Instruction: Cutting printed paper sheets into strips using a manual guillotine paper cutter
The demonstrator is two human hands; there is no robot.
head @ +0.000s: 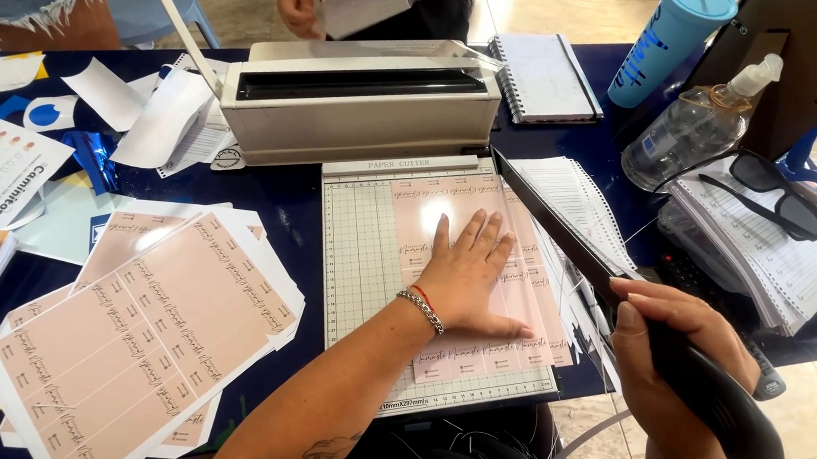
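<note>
My left hand (467, 274) lies flat, fingers spread, on a pink printed sheet (428, 212) that rests on the gridded bed of a paper cutter (361, 255). A metal bracelet and a red thread circle that wrist. My right hand (667, 355) grips the black handle (725, 404) of the cutter's blade arm (549, 218), which is raised at a slant over the sheet's right edge.
A stack of pink printed sheets (142, 327) lies at the left. A beige binding machine (359, 101) stands behind the cutter, where another person's hand (299, 5) holds a plastic piece. A notebook (542, 74), blue tumbler (670, 43), spray bottle (693, 133) and sunglasses (774, 197) sit at the right.
</note>
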